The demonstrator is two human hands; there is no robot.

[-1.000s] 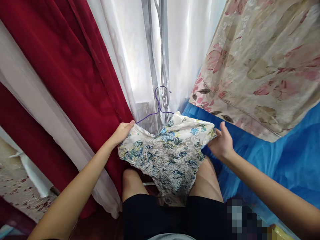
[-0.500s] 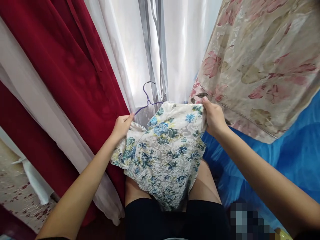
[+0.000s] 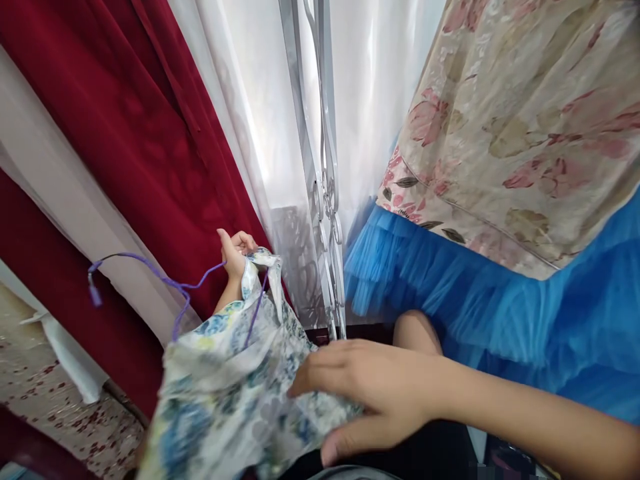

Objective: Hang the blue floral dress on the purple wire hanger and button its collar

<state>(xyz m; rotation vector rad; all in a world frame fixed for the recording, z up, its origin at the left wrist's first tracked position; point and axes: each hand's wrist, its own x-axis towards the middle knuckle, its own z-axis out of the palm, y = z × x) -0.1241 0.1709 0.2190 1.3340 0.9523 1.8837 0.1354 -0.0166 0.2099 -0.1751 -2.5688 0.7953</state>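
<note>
Purple hanger (image 3: 183,287) | floral garment (image 3: 220,393) | left hand (image 3: 234,259) at top | right hand (image 3: 375,373) across

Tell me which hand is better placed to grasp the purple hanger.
Probably the left hand: it is near the top of the floral garment, close to the purple hanger; the right hand is farther off, lower in view.

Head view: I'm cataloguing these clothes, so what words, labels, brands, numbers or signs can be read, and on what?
No text can be read for certain.
Pink-flowered cloth: a small dark mark near its lower left edge may be handwriting-style lettering, but is too small to read.
Blue-flowered garment: no label or lettering shows, and its print is partly blurred.
</note>
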